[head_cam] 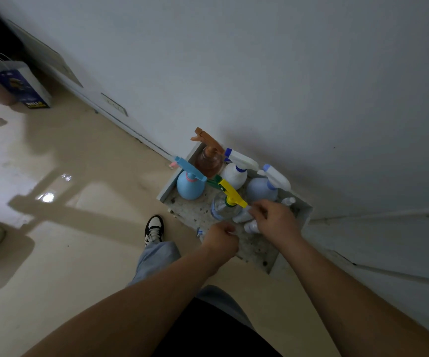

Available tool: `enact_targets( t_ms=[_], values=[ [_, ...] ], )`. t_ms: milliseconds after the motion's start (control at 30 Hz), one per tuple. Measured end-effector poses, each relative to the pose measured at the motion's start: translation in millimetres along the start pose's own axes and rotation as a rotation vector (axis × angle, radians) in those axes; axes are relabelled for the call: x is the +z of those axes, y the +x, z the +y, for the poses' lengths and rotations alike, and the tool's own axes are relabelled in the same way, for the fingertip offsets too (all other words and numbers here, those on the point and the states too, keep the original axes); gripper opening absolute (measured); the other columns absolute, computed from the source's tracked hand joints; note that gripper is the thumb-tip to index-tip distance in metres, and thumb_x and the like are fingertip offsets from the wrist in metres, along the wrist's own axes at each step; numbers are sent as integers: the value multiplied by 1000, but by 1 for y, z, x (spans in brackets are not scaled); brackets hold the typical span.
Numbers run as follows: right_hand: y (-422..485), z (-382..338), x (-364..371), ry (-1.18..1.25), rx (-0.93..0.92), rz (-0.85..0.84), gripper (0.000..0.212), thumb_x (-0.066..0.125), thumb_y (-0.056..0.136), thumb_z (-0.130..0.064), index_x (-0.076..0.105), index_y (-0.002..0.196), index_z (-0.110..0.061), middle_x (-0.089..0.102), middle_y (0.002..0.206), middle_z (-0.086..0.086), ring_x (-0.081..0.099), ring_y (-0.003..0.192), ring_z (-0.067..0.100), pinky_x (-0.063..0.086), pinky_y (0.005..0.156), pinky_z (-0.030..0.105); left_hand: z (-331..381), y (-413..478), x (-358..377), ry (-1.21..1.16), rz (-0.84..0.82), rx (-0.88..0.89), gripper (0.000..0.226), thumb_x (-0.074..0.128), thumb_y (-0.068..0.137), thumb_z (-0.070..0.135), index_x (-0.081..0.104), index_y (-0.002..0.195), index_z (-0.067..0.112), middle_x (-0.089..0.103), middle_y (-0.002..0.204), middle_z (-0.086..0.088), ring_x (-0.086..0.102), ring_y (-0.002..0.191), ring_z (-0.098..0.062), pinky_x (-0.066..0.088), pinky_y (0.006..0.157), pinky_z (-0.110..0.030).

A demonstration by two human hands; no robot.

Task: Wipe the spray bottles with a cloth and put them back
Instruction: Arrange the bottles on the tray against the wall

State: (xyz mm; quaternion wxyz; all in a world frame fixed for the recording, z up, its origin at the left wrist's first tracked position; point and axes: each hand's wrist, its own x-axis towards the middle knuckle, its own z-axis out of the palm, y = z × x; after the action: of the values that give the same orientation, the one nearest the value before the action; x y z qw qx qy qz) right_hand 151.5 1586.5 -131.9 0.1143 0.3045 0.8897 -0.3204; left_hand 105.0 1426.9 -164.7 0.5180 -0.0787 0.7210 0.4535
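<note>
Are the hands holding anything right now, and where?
Right hand grips a small white bottle near its top. Left hand is closed; contents cannot be told.

I see both forearms bare, no sleeves in view, no watch or rings visible. Left grip and right grip bare, no gloves. Black top at bottom edge. Light grey-blue jeans, loose cut, creased at hem. Shoe black and white, white laces, low sneaker.

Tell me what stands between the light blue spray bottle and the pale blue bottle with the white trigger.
In the head view, between the light blue spray bottle and the pale blue bottle stand a white bottle and a yellow-triggered clear bottle.
</note>
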Motion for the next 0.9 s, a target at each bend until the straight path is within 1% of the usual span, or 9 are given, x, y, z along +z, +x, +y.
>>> enact_targets(
  t_ms=[133, 200, 267, 367, 533, 700, 800, 867, 900],
  values=[
    [7, 4, -9, -26, 70, 97, 25, 55, 100, -39, 65, 87, -20, 67, 79, 5, 64, 78, 27, 52, 70, 39, -5, 3, -4, 30, 9, 4, 32, 59, 90, 16, 62, 121, 20, 72, 101, -13, 74, 94, -31, 64, 84, -46],
    [9, 5, -13, -82, 59, 125, 33, 55, 100, -41, 58, 76, -19, 59, 66, 0, 62, 70, 26, 46, 63, 35, -6, 3, -4, 34, 10, -2, 33, 59, 89, 16, 63, 122, 21, 72, 101, -12, 74, 93, -29, 64, 83, -46],
    [12, 4, -15, -159, 49, 120, 38, 54, 100, -45, 54, 71, -21, 52, 60, -5, 59, 65, 23, 41, 60, 32, -6, 4, -4, 38, 9, -5, 33, 59, 88, 16, 63, 120, 22, 72, 102, -11, 74, 93, -28, 64, 83, -46],
    [14, 3, -14, -188, 51, 101, 38, 54, 99, -48, 56, 73, -20, 54, 62, -4, 60, 67, 23, 41, 60, 32, -6, 4, -4, 50, 12, -5, 28, 59, 86, 17, 65, 113, 24, 72, 103, -11, 74, 94, -28, 64, 84, -48],
    [12, -1, -11, -243, 60, 88, 43, 52, 99, -51, 56, 72, -18, 51, 59, -4, 56, 62, 22, 35, 56, 30, -6, 3, -7, 68, 19, 0, 34, 59, 89, 13, 64, 123, 19, 73, 101, -12, 74, 94, -28, 64, 85, -45],
    [9, -11, -6, -276, 129, 39, 52, 48, 98, -58, 59, 69, -17, 58, 59, -1, 61, 60, 22, 45, 57, 30, -6, 6, -6, 85, 18, -9, 45, 57, 82, 22, 63, 127, 19, 72, 105, -11, 74, 94, -29, 63, 85, -48],
    [5, -18, -5, -315, 111, 56, 50, 51, 98, -54, 57, 66, -16, 54, 57, -1, 56, 59, 21, 37, 55, 29, -7, 10, -4, 88, 23, 1, 55, 53, 76, 28, 62, 130, 21, 72, 106, -10, 74, 93, -28, 64, 84, -48],
    [4, -21, -5, -318, 99, 65, 49, 52, 97, -54, 56, 66, -16, 50, 56, -2, 49, 55, 16, 32, 53, 29, -2, 6, -3, 103, 15, 7, 50, 52, 78, 27, 62, 127, 22, 72, 107, -10, 74, 95, -28, 63, 86, -47],
    [4, -22, -5, -313, 99, 69, 50, 52, 97, -55, 55, 66, -16, 50, 56, -2, 47, 53, 14, 31, 51, 28, 2, 1, -2, 104, 7, 14, 42, 53, 82, 23, 62, 123, 22, 72, 105, -11, 73, 95, -29, 63, 86, -47]
  ],
)
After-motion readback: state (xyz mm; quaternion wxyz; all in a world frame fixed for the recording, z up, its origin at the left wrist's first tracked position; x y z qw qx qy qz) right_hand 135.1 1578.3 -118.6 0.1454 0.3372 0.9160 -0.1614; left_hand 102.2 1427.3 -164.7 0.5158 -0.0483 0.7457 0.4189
